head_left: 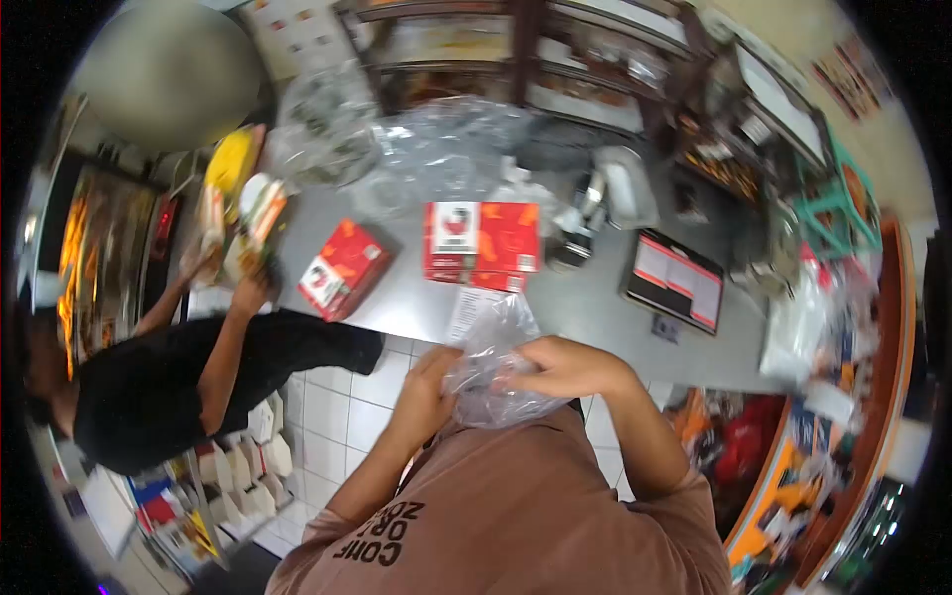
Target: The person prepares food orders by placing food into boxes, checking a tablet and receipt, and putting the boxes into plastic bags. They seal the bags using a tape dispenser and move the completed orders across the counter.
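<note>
A clear plastic bag (493,372) hangs in front of my body at the counter's near edge. My left hand (428,389) grips its left side, fingers curled into the film. On the other side, my right hand (570,367) is closed on the bag, slightly blurred, its fingertips partly behind the plastic. Just beyond the bag stand red cardboard boxes (483,242) with a white label, one seemingly stacked on another. A printed paper slip (469,315) lies between them and the bag.
Another red box (344,270) sits left on the metal counter (407,309). A co-worker (169,382) at left handles food packs (260,220). A tablet (677,282) stands at right. Loose plastic bags (436,144) lie at the back, below shelves (446,45).
</note>
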A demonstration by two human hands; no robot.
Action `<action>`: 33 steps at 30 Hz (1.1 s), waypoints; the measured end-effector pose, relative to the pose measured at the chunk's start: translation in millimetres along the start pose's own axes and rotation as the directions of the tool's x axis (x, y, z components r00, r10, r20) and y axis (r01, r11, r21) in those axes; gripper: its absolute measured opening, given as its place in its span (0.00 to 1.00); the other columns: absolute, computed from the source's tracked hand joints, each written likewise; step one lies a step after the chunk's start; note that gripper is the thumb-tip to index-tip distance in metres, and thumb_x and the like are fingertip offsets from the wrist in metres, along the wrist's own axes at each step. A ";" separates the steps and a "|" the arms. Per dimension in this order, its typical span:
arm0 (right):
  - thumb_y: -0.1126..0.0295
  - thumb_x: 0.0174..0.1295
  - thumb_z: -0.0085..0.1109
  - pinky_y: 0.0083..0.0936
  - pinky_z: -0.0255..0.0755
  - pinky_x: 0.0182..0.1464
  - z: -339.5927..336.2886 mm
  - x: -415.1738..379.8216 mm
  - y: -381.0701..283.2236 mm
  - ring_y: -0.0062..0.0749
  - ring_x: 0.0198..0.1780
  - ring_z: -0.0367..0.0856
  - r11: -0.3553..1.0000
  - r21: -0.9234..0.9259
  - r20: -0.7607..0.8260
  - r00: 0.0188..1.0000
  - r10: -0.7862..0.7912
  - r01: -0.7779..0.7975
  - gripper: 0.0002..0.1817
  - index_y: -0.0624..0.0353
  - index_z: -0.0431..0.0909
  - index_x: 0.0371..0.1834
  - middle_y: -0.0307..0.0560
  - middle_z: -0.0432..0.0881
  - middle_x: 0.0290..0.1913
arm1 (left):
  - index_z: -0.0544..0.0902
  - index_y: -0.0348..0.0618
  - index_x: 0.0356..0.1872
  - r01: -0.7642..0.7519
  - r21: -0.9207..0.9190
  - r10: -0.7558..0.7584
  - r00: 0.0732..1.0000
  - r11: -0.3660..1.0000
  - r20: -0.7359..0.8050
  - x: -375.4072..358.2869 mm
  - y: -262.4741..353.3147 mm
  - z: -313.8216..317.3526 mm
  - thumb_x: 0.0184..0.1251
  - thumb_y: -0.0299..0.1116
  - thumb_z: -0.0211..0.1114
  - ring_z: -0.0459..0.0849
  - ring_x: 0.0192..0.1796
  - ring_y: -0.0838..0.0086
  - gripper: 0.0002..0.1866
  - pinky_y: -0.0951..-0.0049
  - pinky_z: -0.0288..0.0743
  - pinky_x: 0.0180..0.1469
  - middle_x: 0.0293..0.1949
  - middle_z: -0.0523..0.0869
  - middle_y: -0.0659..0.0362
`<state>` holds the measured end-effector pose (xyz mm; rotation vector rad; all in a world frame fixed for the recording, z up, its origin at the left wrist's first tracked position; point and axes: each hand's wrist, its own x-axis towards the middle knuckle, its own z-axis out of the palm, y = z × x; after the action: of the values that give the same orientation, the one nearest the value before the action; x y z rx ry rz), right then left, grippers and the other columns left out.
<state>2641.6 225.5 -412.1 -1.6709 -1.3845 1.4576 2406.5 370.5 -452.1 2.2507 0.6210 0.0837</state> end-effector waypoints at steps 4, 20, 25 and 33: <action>0.57 0.54 0.79 0.43 0.72 0.58 -60.0 8.8 -8.4 0.45 0.56 0.78 0.959 -0.207 -0.455 0.849 -0.269 0.193 0.36 0.54 0.76 0.66 0.58 0.78 0.66 | 0.73 0.44 0.66 0.267 -0.268 -0.222 0.957 0.926 0.185 -4.4 -52.5 -12.2 0.67 0.29 0.66 0.86 0.51 0.42 0.26 0.55 0.80 0.54 0.44 0.84 0.28; 0.53 0.37 0.87 0.53 0.63 0.74 -70.6 100.7 -81.4 0.58 0.72 0.71 0.903 -0.334 -0.395 0.829 -0.396 0.271 0.73 0.57 0.43 0.84 0.64 0.70 0.70 | 0.78 0.50 0.69 0.678 -0.719 -0.359 0.717 0.156 0.598 34.2 -91.2 19.4 0.83 0.58 0.49 0.77 0.38 0.76 0.28 0.76 0.75 0.43 0.49 0.83 0.63; 0.63 0.37 0.89 0.40 0.48 0.83 61.7 132.6 -18.3 0.48 0.83 0.50 0.801 0.213 -0.388 0.801 -0.456 0.559 0.80 0.66 0.29 0.83 0.67 0.51 0.79 | 0.82 0.40 0.62 0.628 -0.729 -0.142 0.723 -0.272 0.676 -30.7 -121.6 22.6 0.81 0.54 0.53 0.89 0.47 0.70 0.27 0.69 0.85 0.47 0.52 0.89 0.55; 0.60 0.41 0.86 0.49 0.60 0.77 90.0 120.6 2.5 0.58 0.76 0.63 0.925 0.116 -0.161 0.926 -0.343 0.363 0.76 0.55 0.32 0.85 0.66 0.60 0.74 | 0.72 0.36 0.73 0.560 -0.827 -0.545 0.679 -0.048 0.492 -71.7 -102.4 -41.8 0.86 0.57 0.40 0.83 0.43 0.77 0.35 0.77 0.77 0.44 0.45 0.85 0.59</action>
<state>2546.4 314.0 -487.9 -1.3211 -1.3833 1.1822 2291.4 424.7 -486.4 0.5909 1.0682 0.0166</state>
